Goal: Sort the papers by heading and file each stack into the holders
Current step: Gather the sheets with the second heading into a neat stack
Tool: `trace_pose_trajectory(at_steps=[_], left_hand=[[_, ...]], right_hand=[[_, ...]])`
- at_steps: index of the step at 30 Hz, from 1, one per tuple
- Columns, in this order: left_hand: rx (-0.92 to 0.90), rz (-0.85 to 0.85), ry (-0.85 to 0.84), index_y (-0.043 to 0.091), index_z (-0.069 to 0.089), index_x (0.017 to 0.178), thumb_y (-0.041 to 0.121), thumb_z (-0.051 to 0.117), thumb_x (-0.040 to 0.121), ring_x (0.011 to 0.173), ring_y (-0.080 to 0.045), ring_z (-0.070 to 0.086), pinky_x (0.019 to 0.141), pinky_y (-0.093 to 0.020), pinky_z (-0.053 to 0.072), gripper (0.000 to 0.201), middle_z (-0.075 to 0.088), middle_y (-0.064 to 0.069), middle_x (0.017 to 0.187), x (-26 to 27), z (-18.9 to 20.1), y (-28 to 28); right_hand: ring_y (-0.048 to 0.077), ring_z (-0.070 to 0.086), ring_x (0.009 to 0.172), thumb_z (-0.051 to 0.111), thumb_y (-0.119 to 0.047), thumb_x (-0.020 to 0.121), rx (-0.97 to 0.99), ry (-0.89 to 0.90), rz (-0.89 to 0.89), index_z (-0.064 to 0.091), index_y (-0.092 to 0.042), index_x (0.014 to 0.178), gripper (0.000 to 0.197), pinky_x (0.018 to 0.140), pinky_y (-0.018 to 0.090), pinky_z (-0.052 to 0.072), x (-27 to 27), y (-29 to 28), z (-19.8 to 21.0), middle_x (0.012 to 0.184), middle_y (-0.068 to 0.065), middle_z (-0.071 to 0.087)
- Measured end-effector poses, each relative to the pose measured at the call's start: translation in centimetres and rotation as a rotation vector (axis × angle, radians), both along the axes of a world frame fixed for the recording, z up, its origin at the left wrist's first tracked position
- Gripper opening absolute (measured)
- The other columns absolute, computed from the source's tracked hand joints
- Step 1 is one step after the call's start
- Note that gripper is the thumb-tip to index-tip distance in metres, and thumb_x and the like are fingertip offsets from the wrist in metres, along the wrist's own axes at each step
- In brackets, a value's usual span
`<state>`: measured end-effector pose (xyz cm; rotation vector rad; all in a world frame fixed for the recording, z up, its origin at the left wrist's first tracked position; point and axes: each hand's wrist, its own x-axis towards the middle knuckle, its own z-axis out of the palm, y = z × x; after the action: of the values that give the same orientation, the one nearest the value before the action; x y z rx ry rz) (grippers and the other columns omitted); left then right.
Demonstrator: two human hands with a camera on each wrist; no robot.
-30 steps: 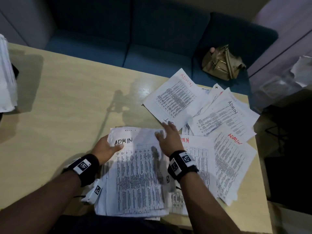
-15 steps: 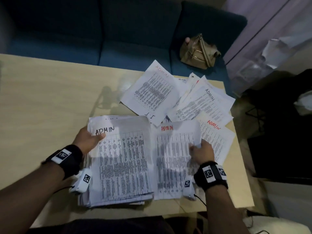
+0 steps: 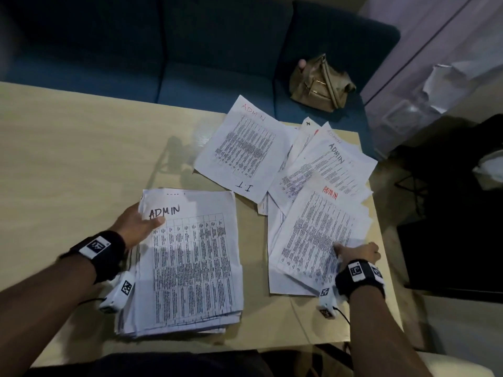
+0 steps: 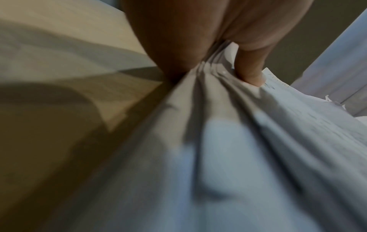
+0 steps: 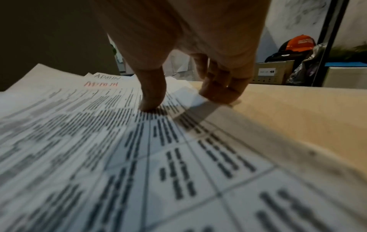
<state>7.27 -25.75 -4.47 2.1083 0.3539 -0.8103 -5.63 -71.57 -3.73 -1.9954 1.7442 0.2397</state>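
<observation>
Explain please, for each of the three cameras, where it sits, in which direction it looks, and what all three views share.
Head: on the person's head, looking down at the table; both forearms, left hand and right hand show.
Left wrist: along the left hand, its thumb on the ADMIN stack.
Right wrist: along the right hand, whose thumb presses the red-headed ADMIN sheet; boxes beyond.
Shared: the table shows in all views; head and wrist views share each hand and its papers.
</observation>
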Motion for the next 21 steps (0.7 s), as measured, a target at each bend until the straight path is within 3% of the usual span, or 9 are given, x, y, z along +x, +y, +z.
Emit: trace_pose_trajectory(at_steps=[3,6,10,12,15,17,19,21], left_hand=[[0.006,0.004,0.002,0.007,0.051,0.128,0.030,0.063,0.090,0.091,-0.026,0.058,0.090,-0.046,0.047,0.046,0.064,-0.014,0.117,-0.1,0.3,-0.3],[-0.005,0.014,-0.002,0.006,0.052,0.128,0.030,0.063,0.090,0.095,-0.028,0.059,0.090,-0.044,0.047,0.046,0.065,-0.015,0.118,0.0,0.3,-0.2],[-0.062,0.055,-0.012,0.016,0.056,0.114,0.025,0.063,0.091,0.088,-0.019,0.061,0.073,-0.030,0.044,0.026,0.062,0.009,0.088,-0.2,-0.2,-0.2],[-0.073,0.067,-0.026,0.022,0.053,0.108,0.022,0.063,0.091,0.080,-0.009,0.057,0.069,-0.028,0.041,0.020,0.057,0.014,0.082,-0.2,0.0,-0.3],[-0.104,0.084,-0.032,0.023,0.053,0.106,0.022,0.064,0.090,0.084,-0.017,0.058,0.076,-0.033,0.043,0.019,0.058,0.013,0.083,-0.2,0.2,-0.4],[-0.116,0.103,-0.035,0.024,0.052,0.106,0.022,0.064,0.090,0.088,-0.019,0.057,0.081,-0.035,0.041,0.020,0.057,0.013,0.083,-0.3,0.3,-0.4],[-0.142,0.115,-0.037,0.022,0.053,0.111,0.021,0.064,0.090,0.092,-0.022,0.056,0.084,-0.035,0.040,0.023,0.057,0.013,0.084,-0.4,0.3,-0.4],[-0.167,0.120,-0.037,0.019,0.053,0.121,0.020,0.063,0.091,0.092,-0.020,0.055,0.086,-0.036,0.040,0.031,0.056,0.015,0.085,-0.5,0.4,-0.5]], right_hand=[[0.042,0.058,0.109,0.085,-0.031,0.068,0.033,-0.081,-0.036,0.041,-0.002,0.130,0.080,0.088,0.053,0.052,-0.2,-0.4,-1.0,0.125,0.025,0.056],[0.040,0.062,0.099,0.079,-0.022,0.075,-0.039,-0.127,0.009,0.050,-0.006,0.125,0.060,0.085,0.047,0.054,-0.2,-0.5,-0.4,0.114,0.023,0.063],[0.034,0.060,0.090,0.066,-0.018,0.085,-0.109,-0.254,0.109,0.064,-0.004,0.108,0.027,0.077,0.033,0.045,0.2,-0.4,0.5,0.106,0.021,0.067],[0.034,0.059,0.094,0.065,-0.020,0.087,-0.078,-0.259,0.127,0.061,-0.005,0.112,0.030,0.079,0.033,0.044,0.4,0.0,0.6,0.109,0.021,0.066],[0.039,0.058,0.105,0.071,-0.018,0.084,-0.014,-0.252,0.090,0.049,-0.006,0.123,0.047,0.083,0.038,0.047,0.5,0.6,0.0,0.118,0.023,0.061],[0.039,0.059,0.102,0.072,-0.015,0.083,0.014,-0.261,0.086,0.046,-0.006,0.128,0.053,0.085,0.041,0.049,0.5,1.6,-0.4,0.119,0.023,0.060],[0.035,0.059,0.088,0.066,-0.016,0.087,-0.019,-0.283,0.101,0.054,-0.005,0.121,0.038,0.082,0.043,0.052,0.3,2.4,-0.9,0.109,0.024,0.063],[0.035,0.057,0.080,0.058,-0.020,0.090,-0.082,-0.364,0.106,0.058,-0.003,0.106,0.022,0.073,0.042,0.052,0.2,2.8,-0.5,0.092,0.021,0.062]])
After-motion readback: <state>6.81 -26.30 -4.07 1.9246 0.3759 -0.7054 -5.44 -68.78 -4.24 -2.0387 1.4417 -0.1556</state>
